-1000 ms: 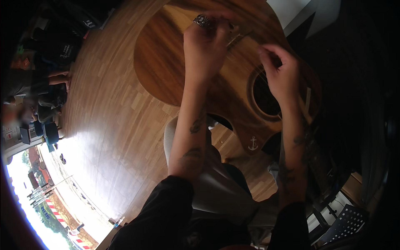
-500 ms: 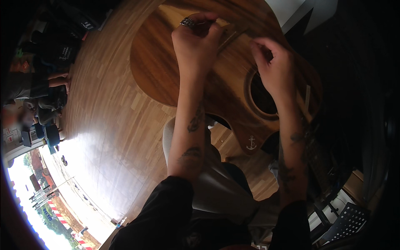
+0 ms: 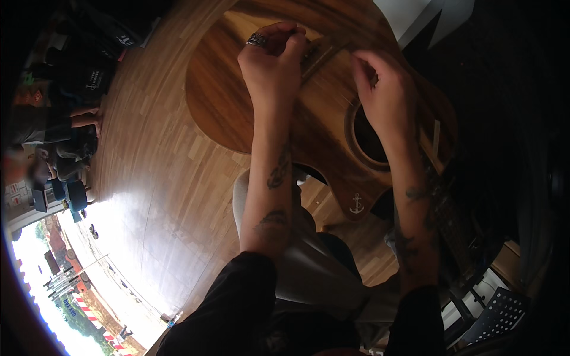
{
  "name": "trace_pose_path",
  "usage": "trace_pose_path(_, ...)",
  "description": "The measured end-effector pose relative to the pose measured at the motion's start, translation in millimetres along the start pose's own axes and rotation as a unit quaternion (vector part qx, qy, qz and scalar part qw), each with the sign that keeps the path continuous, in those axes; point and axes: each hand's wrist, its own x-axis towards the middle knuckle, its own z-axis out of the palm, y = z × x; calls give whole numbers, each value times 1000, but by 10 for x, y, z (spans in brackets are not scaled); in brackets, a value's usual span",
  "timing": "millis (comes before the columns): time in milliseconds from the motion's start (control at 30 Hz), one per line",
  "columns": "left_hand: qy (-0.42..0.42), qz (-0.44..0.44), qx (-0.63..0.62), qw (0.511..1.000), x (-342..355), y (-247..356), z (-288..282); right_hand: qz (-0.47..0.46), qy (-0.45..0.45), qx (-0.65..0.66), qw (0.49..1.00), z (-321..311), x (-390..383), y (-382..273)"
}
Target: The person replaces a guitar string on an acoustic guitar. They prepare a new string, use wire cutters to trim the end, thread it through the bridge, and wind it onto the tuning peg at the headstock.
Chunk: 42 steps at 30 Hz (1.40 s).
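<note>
Wooden floor (image 3: 136, 196) on the left; a brown guitar (image 3: 231, 107) lies across the person's lap. The left hand (image 3: 270, 56), ring on one finger, pinches closed at the bridge (image 3: 320, 50). The right hand (image 3: 386, 89), fingers curled, rests beside the sound hole (image 3: 368, 139)

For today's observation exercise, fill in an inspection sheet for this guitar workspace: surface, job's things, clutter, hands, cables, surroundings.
Surface: wood-plank floor, sunlit at lower left.
Job's things: acoustic guitar lying face up across the lap; bridge between the hands.
Clutter: dark bags at far left.
Hands: left hand, ringed, pinching at the bridge; right hand curled above the soundhole.
Cables: nothing seen.
Surroundings: another person's hand at left; perforated dark stand lower right.
</note>
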Motion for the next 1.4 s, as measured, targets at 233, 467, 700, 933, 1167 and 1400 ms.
trace_pose_path(233,-27,2,17,1000,14,-32,1,-23,32,-4,999,35,39,33)
trace_pose_path(467,-53,65,123,989,3,-37,24,-94,21,-89,991,30,19,-34)
trace_pose_path(700,-37,80,168,982,-27,-3,64,-85,7,-97,992,47,30,-56)
trace_pose_path(933,-76,191,279,938,-12,58,112,-90,-4,-68,994,101,50,10)
trace_pose_path(1167,-112,228,340,905,81,114,126,-81,9,-51,995,121,58,13)
trace_pose_path(1400,-117,216,351,903,129,67,79,-63,-5,-41,997,113,83,40)
